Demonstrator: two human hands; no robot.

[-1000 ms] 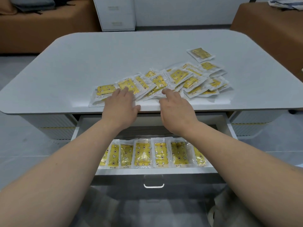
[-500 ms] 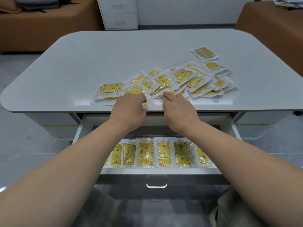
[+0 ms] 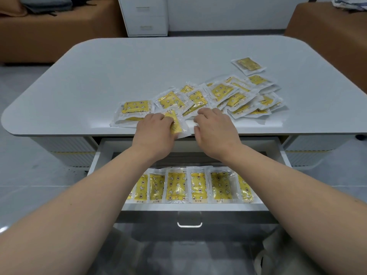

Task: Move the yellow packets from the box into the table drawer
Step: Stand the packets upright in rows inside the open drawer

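Several yellow packets point(image 3: 224, 96) lie scattered on the pale table point(image 3: 139, 70), from the front edge towards the right. My left hand point(image 3: 154, 132) grips one yellow packet point(image 3: 176, 125) at the table's front edge, the packet sticking out over the edge. My right hand point(image 3: 215, 129) rests beside it, fingers curled on the edge of a clear wrapper; whether it grips it I cannot tell. Below, the open drawer point(image 3: 190, 207) holds a row of several upright packets point(image 3: 176, 186) along its front. No box is in view.
One lone packet point(image 3: 248, 65) lies apart at the far right of the pile. The drawer front has a metal handle point(image 3: 189, 225). Brown sofas point(image 3: 49, 32) stand at the back left and right, and a white cabinet point(image 3: 145, 15) stands behind the table.
Both hands have drawn back from the pile to the table's front edge. My left hand has closed round one packet and pulled it to the edge.
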